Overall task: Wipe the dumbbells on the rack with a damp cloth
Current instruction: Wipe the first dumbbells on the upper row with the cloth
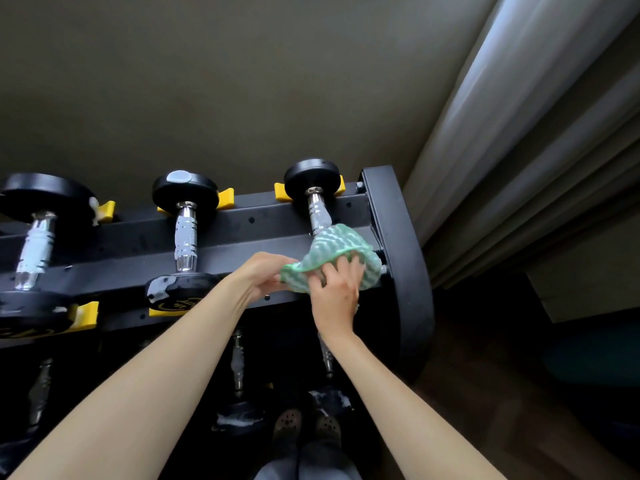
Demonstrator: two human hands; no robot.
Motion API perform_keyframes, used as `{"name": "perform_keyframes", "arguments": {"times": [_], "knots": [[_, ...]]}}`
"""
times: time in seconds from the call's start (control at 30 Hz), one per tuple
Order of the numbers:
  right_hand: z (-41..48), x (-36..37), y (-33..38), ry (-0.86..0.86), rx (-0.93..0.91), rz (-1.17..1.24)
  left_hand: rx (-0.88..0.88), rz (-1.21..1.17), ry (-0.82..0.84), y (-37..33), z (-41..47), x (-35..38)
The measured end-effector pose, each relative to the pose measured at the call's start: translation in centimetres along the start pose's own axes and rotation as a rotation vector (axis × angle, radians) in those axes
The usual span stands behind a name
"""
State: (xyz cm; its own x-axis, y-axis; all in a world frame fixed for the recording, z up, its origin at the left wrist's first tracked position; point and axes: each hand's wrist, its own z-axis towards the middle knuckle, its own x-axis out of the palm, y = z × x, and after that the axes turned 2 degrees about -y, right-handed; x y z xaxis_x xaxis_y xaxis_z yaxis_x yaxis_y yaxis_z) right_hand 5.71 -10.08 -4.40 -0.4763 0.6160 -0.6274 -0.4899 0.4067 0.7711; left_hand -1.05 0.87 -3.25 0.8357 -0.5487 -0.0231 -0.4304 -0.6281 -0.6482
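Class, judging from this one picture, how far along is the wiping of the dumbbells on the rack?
Done: nothing looks clearly finished. In hand: both hands, left hand and right hand, press the green cloth over the near end of the rightmost dumbbell. Left: the middle dumbbell and left dumbbell show white smears; lower-shelf dumbbells too.

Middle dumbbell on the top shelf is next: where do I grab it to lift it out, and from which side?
Grip the middle dumbbell by its knurled chrome handle, coming from above. The handle lies bare across the gap between the rack rails, while both black heads sit in yellow cradles, too wide for a hand. The left hand is nearest; the right hand is on the cloth.
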Motion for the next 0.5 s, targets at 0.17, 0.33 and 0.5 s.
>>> {"name": "perform_keyframes", "arguments": {"times": [0.17,0.33,0.5], "knots": [[2.0,0.9,-0.7,0.019,0.016,-0.197,0.005,0.035,0.028,-0.3,-0.3,-0.1],[3.8,-0.8,-0.6,-0.130,0.399,0.167,0.000,0.030,0.027,-0.8,-1.1,0.4],[2.5,-2.4,-2.0,0.009,0.544,0.315,0.003,0.019,-0.052,0.2,-0.2,0.1]]}}
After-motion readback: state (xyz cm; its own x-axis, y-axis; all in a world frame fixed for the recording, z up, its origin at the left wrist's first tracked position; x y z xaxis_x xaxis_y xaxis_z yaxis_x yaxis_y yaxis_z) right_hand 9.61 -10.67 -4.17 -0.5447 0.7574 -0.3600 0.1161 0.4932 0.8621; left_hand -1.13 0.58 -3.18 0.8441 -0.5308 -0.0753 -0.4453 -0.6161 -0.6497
